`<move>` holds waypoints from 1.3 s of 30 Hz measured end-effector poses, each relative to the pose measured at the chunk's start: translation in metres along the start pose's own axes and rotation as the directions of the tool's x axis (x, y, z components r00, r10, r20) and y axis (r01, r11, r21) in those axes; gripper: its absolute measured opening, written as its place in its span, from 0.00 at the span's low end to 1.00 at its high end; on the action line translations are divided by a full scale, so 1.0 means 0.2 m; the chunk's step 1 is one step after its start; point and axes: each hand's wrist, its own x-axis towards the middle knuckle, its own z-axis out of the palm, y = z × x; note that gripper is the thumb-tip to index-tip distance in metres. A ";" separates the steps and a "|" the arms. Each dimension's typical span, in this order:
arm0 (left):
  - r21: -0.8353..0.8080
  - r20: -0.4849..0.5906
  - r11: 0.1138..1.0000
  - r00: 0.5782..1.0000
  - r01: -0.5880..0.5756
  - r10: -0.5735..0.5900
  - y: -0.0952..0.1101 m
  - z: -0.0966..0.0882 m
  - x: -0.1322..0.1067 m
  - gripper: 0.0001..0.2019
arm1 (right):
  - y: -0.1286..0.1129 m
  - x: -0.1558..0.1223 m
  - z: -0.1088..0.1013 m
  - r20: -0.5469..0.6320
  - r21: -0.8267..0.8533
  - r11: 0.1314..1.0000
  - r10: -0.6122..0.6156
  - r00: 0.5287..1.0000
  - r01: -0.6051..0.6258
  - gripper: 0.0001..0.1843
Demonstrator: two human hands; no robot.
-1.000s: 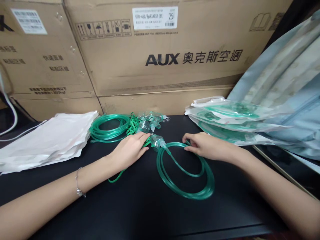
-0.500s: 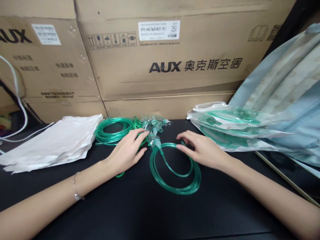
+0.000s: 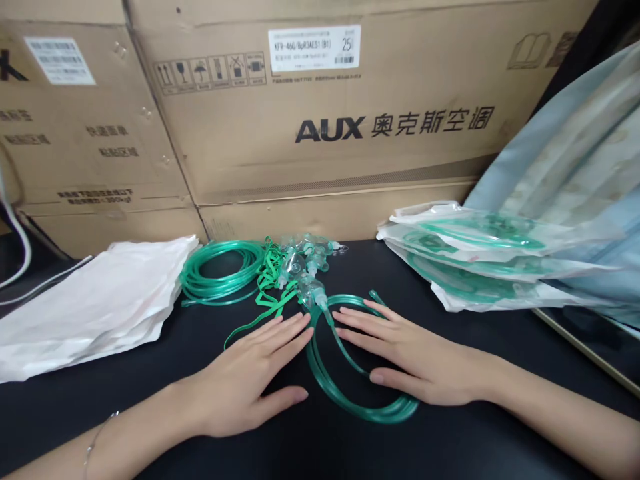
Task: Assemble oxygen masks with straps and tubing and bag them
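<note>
A coil of green plastic tubing (image 3: 360, 415) lies on the black tabletop (image 3: 280, 453), joined by a pale connector to a clear oxygen mask (image 3: 311, 291). My left hand (image 3: 255, 373) is beside the coil's left edge, fingers stretched and thumb apart, holding nothing. Across the coil's right side lies my right hand (image 3: 405, 353), open, its extended fingers over the tubing. Behind them are more clear masks (image 3: 316, 248) in a cluster, with loose green elastic straps (image 3: 273, 270). Another green tubing coil (image 3: 220, 273) sits to the left of the straps.
Flat white packets (image 3: 95, 300) are stacked at the left. Clear-and-white bags (image 3: 480, 253) holding green tubing are piled at the right, beside light blue fabric (image 3: 530, 153). Large cardboard boxes (image 3: 240, 147) stand along the back; a white cable (image 3: 17, 233) hangs far left.
Both hands have come nearer to me and flattened, with fingers straighter. The right hand now lies over the coil's right side. The camera view has shifted slightly.
</note>
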 end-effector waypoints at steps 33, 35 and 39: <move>-0.016 -0.103 0.932 0.926 0.363 -0.363 -0.03 -0.17 -0.08 0.12 | -0.06 0.44 -0.05 -0.383 0.288 0.898 0.427 0.819 -0.334 0.29; -0.153 -0.160 0.931 0.921 0.332 -0.355 -0.05 -0.21 -0.01 0.10 | -0.05 0.42 -0.05 -0.421 0.334 0.896 0.420 0.804 -0.293 0.29; -0.268 -0.426 0.937 0.845 0.222 -0.322 -0.03 -0.30 0.18 0.09 | -0.03 0.37 -0.06 -0.453 0.458 0.872 0.395 0.800 -0.171 0.30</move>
